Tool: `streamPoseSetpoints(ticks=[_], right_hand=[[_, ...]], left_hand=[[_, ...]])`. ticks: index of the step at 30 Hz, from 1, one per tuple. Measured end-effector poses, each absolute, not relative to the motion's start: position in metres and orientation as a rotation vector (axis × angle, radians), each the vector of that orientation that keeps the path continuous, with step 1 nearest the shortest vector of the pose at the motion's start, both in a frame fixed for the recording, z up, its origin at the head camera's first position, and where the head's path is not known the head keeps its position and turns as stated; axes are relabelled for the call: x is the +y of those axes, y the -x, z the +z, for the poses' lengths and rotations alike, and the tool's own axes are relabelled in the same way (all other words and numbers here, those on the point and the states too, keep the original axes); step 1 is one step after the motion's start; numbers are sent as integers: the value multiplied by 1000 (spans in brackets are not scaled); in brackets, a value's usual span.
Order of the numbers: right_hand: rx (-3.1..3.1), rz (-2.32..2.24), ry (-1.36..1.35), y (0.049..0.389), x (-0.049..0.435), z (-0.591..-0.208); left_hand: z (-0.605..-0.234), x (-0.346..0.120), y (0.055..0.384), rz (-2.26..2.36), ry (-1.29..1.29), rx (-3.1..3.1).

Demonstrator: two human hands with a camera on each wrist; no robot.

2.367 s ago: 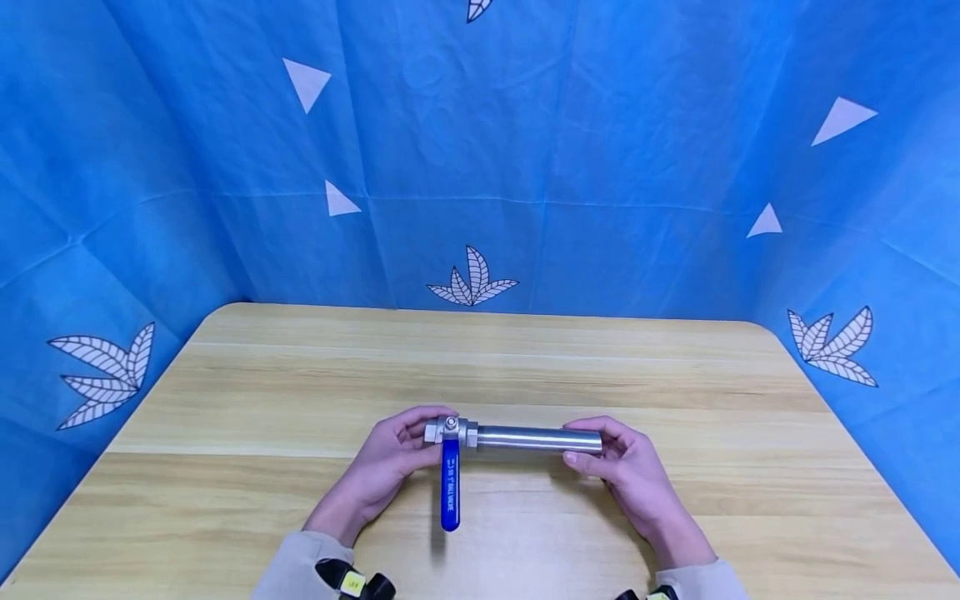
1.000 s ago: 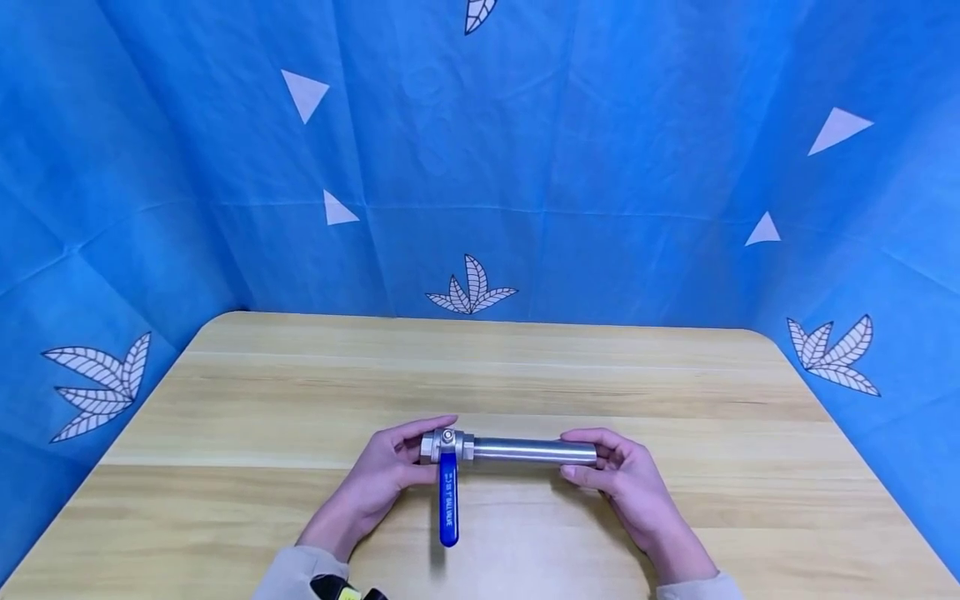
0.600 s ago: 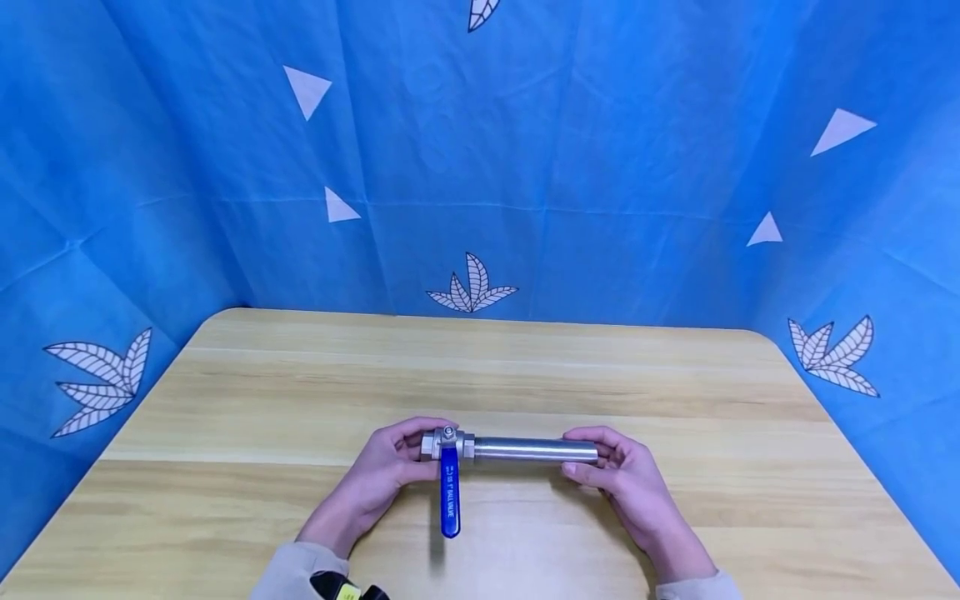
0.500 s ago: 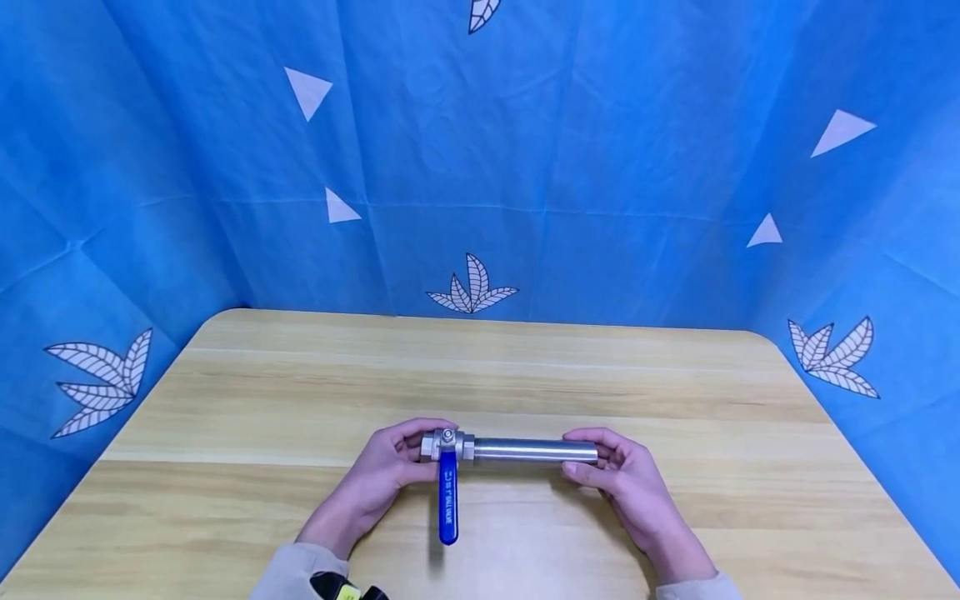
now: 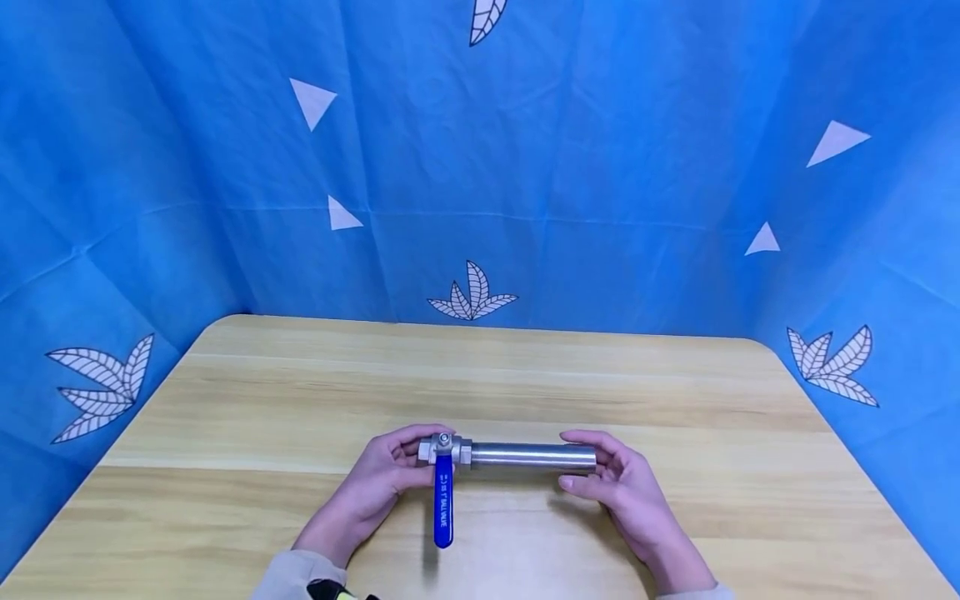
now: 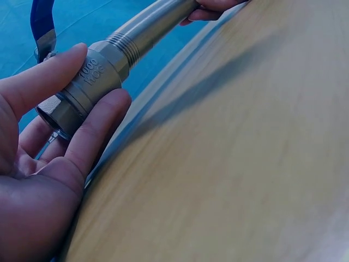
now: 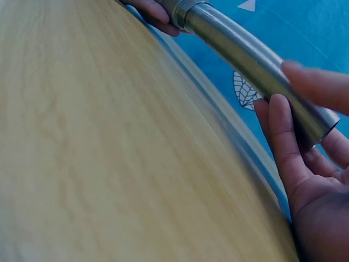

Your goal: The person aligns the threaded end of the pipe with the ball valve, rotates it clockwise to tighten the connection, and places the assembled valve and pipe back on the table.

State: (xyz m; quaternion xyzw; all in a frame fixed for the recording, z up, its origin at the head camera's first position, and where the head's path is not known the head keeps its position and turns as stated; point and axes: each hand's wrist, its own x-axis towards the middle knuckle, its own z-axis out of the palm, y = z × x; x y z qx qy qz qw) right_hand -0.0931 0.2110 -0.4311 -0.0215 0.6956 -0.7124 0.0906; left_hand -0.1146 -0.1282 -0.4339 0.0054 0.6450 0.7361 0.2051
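Note:
A steel ball valve with a blue lever handle is joined to a steel pipe, held level above the table. My left hand grips the valve body between thumb and fingers, beside its hex end. The lever points towards me. In the left wrist view, some thread shows between valve and pipe. My right hand is spread loosely about the pipe's free end. Its thumb stands off the pipe, while fingers lie close under it; their contact is hard to tell.
The wood-grain table has rounded far corners. A blue cloth printed with white leaves and triangles hangs behind it and at both sides. Grey sleeves and a wrist camera show at the bottom edge.
My right thumb has moved away from the pipe, and the hand's grip has loosened. My left hand keeps hold of the valve. The whole view has shifted slightly.

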Motion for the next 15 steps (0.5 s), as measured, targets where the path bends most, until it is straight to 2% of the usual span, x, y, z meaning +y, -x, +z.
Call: streamPoseSetpoints(ticks=[15], right_hand=[[2085,-2107,-13,95,208,-429]], left_hand=[[-434,-128,116,2042,-2,1800]])
